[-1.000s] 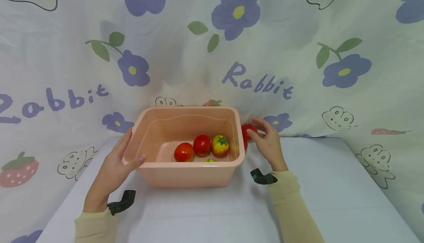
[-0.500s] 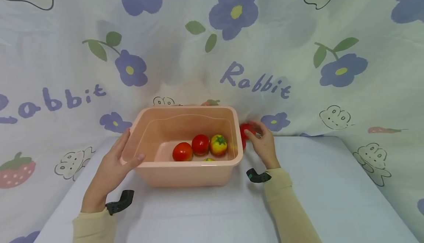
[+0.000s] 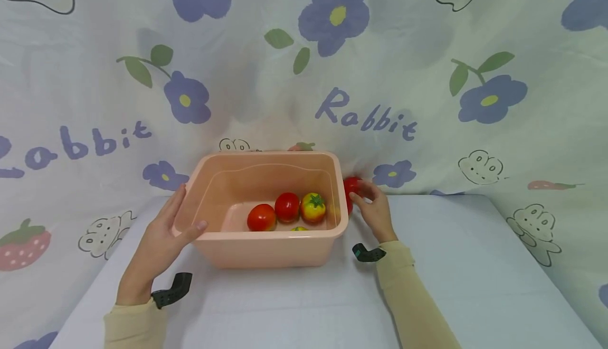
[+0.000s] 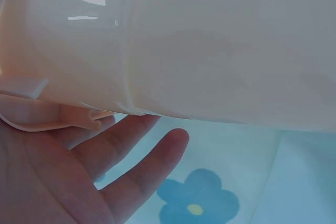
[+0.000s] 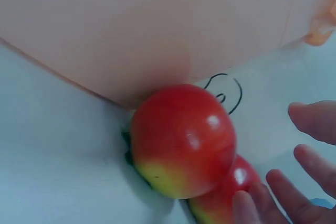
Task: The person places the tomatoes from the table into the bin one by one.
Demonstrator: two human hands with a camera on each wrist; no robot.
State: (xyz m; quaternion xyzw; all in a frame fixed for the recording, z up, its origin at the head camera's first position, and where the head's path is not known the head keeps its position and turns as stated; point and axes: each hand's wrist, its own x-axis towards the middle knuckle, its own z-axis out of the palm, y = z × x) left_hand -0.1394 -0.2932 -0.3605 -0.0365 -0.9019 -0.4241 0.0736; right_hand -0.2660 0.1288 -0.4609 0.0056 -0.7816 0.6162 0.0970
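A peach-coloured plastic box point(image 3: 266, 251) stands on the table with several tomatoes inside, among them a red one point(image 3: 287, 207) and a yellow-red one point(image 3: 313, 208). My left hand point(image 3: 159, 246) holds its left rim, thumb over the inside and fingers along the outer wall. Two more tomatoes lie against the box's right outer side: a nearer one point(image 5: 184, 140) and a farther one point(image 3: 352, 184). My right hand point(image 3: 377, 214) is beside them, fingers apart. In the right wrist view, fingertips overlap the farther tomato; whether they press it is unclear.
A white cloth covers the table point(image 3: 294, 307). Behind it hangs a patterned curtain point(image 3: 266, 101) with flowers and rabbits, close to the box's back. Black wrist bands point(image 3: 173, 290) sit on both wrists.
My right hand has shifted slightly left toward the box, and its fingers have lowered beside the farther tomato. The left hand and the box look unmoved; the view itself shifted a little.
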